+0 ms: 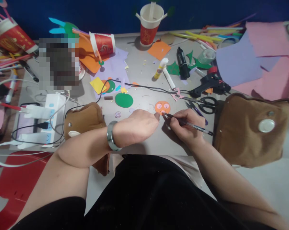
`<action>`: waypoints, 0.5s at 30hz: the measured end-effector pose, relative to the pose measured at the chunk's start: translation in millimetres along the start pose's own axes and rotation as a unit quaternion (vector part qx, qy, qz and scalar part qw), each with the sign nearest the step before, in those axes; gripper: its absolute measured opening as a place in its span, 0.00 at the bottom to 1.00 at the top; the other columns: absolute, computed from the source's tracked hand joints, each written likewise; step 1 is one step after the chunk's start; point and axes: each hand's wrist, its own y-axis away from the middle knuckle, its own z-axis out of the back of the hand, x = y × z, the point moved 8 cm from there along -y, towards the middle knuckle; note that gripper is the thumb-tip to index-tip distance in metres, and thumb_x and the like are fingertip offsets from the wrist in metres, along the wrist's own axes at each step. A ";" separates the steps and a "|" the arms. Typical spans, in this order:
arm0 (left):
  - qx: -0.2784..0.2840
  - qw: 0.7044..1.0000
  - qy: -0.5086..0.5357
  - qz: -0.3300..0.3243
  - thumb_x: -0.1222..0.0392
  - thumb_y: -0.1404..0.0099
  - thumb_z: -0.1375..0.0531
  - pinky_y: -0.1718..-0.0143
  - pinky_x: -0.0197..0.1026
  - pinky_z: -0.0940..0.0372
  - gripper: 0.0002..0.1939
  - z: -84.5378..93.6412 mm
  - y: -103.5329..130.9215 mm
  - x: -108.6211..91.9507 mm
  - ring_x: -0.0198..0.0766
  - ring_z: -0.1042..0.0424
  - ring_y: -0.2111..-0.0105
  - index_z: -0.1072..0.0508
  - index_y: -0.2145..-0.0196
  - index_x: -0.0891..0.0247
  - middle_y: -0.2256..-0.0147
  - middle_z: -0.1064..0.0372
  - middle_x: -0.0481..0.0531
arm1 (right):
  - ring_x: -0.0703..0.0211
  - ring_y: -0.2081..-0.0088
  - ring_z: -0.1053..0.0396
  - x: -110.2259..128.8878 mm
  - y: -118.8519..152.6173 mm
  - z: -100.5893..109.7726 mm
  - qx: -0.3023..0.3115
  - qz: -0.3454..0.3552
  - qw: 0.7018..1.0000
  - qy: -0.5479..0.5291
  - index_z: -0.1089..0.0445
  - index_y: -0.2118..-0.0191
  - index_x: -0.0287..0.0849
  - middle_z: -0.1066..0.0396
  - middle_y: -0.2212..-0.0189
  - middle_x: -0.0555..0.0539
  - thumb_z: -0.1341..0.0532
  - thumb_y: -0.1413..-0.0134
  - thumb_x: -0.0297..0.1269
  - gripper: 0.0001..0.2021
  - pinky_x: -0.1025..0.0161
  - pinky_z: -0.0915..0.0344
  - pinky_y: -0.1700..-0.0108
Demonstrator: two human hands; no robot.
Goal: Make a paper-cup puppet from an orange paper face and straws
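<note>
An orange paper circle (162,107) with two pink eye shapes and a small face lies on the table in front of me. My left hand (140,125) is at its lower left edge, fingers pressed together; whether anything besides the paper's edge is under them is hidden. My right hand (187,125) grips a black pen (194,126), whose tip rests at the lower part of the orange circle. Left of the circle are a green paper oval (124,100) and a small round paper with a heart (117,114).
A glue gun (206,87) and scissors (206,104) lie to the right, beside a brown bag (252,131). A glue stick (161,68) and a red paper cup (149,30) stand behind. A power strip (53,118) with cables is at left; a black cable crosses the table.
</note>
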 end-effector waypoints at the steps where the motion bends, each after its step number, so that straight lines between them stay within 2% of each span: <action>1: -0.001 1.000 -0.002 0.000 0.73 0.21 0.56 0.62 0.46 0.38 0.29 0.0 -0.1 -0.1 0.49 0.18 0.55 0.34 0.29 0.75 0.57 0.18 0.64 | 0.56 0.80 0.29 -1.9 0.4 -0.7 0.006 -0.011 1.000 0.004 0.30 0.70 0.49 0.25 0.78 0.51 0.34 0.46 0.35 0.04 0.59 0.34 0.75; 4: -0.003 1.000 -0.001 0.001 0.73 0.22 0.56 0.62 0.46 0.38 0.29 -0.2 -0.2 0.2 0.48 0.18 0.56 0.33 0.29 0.74 0.56 0.18 0.64 | 0.55 0.78 0.28 -7.3 2.8 -2.4 0.018 -0.038 0.999 0.002 0.29 0.69 0.50 0.24 0.77 0.50 0.34 0.46 0.36 0.04 0.57 0.32 0.73; 10: -0.004 1.000 0.002 0.001 0.71 0.21 0.56 0.61 0.44 0.37 0.28 -0.3 0.9 1.8 0.48 0.18 0.56 0.32 0.30 0.73 0.58 0.18 0.63 | 0.55 0.78 0.28 -12.5 5.5 -0.7 0.015 -0.049 0.999 0.003 0.30 0.69 0.50 0.24 0.76 0.50 0.33 0.46 0.36 0.05 0.56 0.32 0.73; 15: 0.005 1.000 0.000 -0.001 0.71 0.21 0.56 0.60 0.44 0.36 0.27 1.0 2.2 0.2 0.48 0.18 0.56 0.31 0.31 0.73 0.56 0.18 0.64 | 0.58 0.81 0.32 -7.1 3.9 4.4 -0.011 -0.014 1.000 0.011 0.30 0.69 0.49 0.28 0.80 0.52 0.35 0.46 0.35 0.04 0.60 0.36 0.76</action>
